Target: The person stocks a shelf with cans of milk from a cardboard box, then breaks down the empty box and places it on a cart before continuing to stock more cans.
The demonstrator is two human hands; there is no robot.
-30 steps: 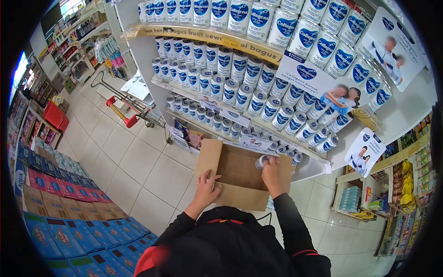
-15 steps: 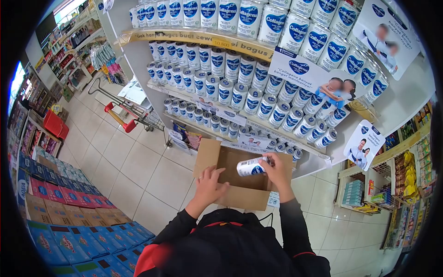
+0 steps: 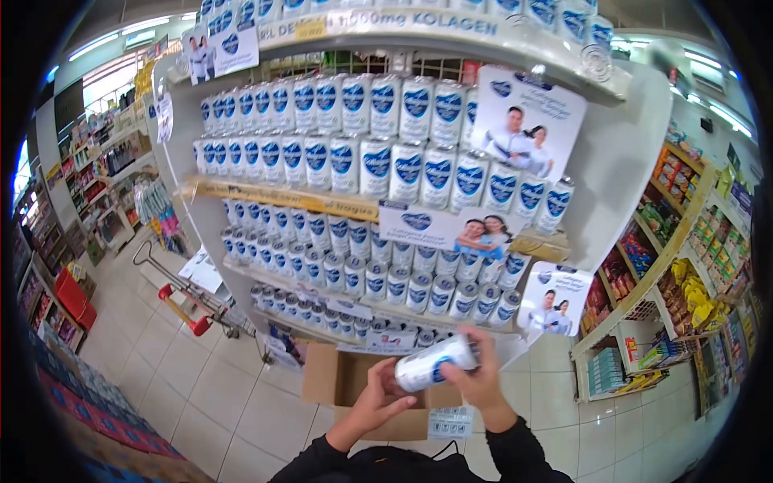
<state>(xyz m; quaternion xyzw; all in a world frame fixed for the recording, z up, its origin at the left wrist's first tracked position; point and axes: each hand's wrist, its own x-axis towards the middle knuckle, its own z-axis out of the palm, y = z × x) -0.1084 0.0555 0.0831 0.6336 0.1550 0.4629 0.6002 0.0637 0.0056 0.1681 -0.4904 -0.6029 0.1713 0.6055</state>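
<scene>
A white Collagena can (image 3: 435, 363) with a blue emblem is held tilted above the open cardboard box (image 3: 322, 375). My right hand (image 3: 481, 381) grips its upper right end, the thumb across the side. At the lower left end, my left hand (image 3: 375, 402) cups the can, with its thumb in front and fingers behind. Beneath both hands, the box's inside is partly hidden. Rows of matching cans (image 3: 375, 167) fill the display shelf (image 3: 306, 201) in front of me.
Printed cards stick out from the shelf, among them a portrait card (image 3: 555, 298) at lower right. A trolley with a red handle (image 3: 183, 310) stands on the tiles to the left. Stacked packs (image 3: 97, 402) line the lower left, and a snack rack (image 3: 644, 322) stands at right.
My view has tilted up toward the shelf. The can has been raised out of the box opening, and my left hand has moved from the box to the can's lower end.
</scene>
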